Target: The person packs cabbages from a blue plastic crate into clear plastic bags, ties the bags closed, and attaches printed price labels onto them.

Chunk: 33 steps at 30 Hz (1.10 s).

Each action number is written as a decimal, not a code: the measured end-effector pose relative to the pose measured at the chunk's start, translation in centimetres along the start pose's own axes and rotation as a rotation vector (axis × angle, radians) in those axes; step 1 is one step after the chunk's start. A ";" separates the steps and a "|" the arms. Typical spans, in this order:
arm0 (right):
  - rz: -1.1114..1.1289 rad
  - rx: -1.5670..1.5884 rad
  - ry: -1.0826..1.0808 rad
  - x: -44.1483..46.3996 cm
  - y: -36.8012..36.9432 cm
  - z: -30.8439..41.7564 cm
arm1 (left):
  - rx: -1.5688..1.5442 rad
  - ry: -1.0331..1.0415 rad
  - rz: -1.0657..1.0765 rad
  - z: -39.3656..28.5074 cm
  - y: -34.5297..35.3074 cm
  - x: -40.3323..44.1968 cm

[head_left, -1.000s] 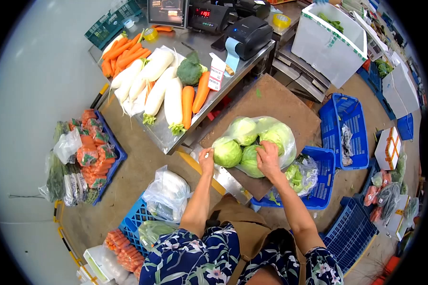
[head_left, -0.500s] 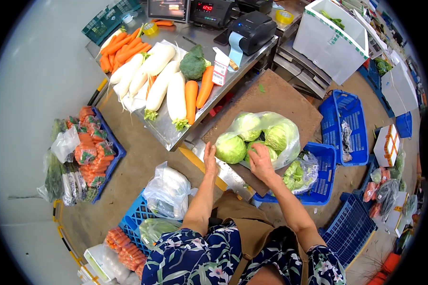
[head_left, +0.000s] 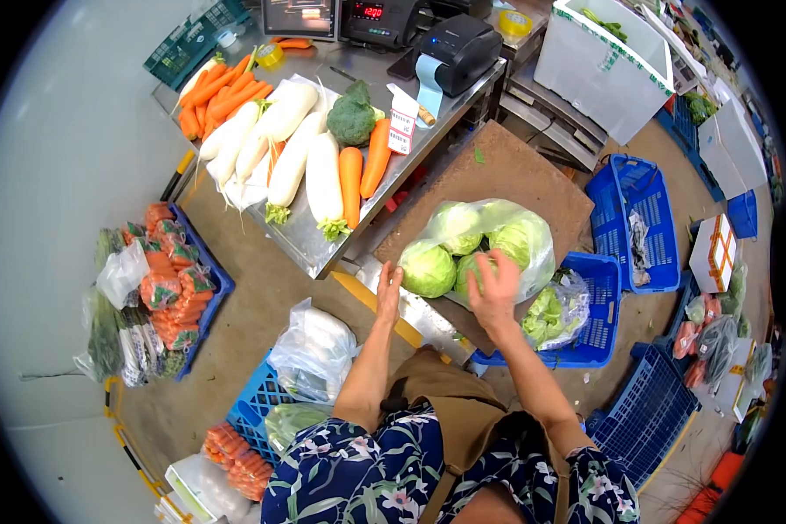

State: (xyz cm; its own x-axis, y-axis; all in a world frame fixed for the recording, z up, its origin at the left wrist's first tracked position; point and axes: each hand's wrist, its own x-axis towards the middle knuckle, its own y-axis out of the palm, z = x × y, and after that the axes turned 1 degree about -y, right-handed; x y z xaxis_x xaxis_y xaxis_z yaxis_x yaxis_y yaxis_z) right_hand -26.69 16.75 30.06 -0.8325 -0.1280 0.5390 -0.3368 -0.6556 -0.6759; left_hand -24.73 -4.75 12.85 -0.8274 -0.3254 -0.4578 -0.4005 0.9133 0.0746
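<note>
Several pale green cabbages (head_left: 428,270) lie in a clear plastic bag (head_left: 537,253) on a brown platform (head_left: 498,162) in front of me. My left hand (head_left: 389,293) is upright beside the leftmost cabbage, fingers stretched out and holding nothing. Over the nearest cabbage and the bag's near edge is my right hand (head_left: 496,293), its fingers apart. Whether its fingertips touch the cabbage, I cannot tell. Below the platform's right side, a blue crate (head_left: 598,327) holds more bagged leafy greens (head_left: 546,321).
A steel table (head_left: 301,249) carries white radishes (head_left: 323,179), carrots (head_left: 350,183), broccoli (head_left: 352,118), a label printer (head_left: 460,54) and a lit display (head_left: 371,13). Blue crates (head_left: 637,223) stand to the right. Bagged carrots (head_left: 179,297) and bagged radishes (head_left: 313,345) sit at left.
My right hand has lifted slightly and its fingers have spread from a closer curl. My left hand stays beside the left cabbage. The view has shifted a little.
</note>
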 end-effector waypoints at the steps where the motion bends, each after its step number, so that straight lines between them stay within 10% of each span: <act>1: -0.046 -0.088 0.068 0.2 -1.4 0.3 | -0.025 -0.019 0.014 -0.4 0.2 -0.2; 15: -0.160 -0.296 0.580 -4.1 -2.8 -7.5 | 0.106 0.138 -0.107 2.0 -1.0 2.9; 19: -0.151 0.664 1.000 -3.2 -3.9 -8.2 | 0.034 0.152 -0.124 1.0 -0.5 2.3; 23: -0.046 0.259 0.852 -0.1 -6.1 -8.3 | 0.074 0.122 -0.156 -1.0 -0.2 1.7; 24: -0.118 -0.182 0.460 0.2 -6.2 -8.2 | 0.110 0.118 -0.166 -2.0 0.1 1.3; 27: -0.232 -0.219 0.080 3.1 -6.2 -3.8 | 0.104 0.043 -0.168 -2.0 0.7 2.1; 29: 0.091 0.156 -0.108 2.3 -3.0 -2.2 | 0.090 0.027 -0.165 -0.4 0.5 2.9; 33: 0.412 -0.056 0.139 0.6 2.1 -4.6 | 0.023 0.026 -0.137 -0.7 1.0 2.2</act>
State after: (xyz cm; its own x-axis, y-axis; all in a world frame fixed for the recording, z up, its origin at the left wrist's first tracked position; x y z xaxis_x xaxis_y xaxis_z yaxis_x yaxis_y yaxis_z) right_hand -29.85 18.72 26.67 -0.9524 -0.2665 0.1482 0.0160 -0.5287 -0.8486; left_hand -27.21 -4.74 12.50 -0.7754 -0.4533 -0.4396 -0.5015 0.8651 -0.0073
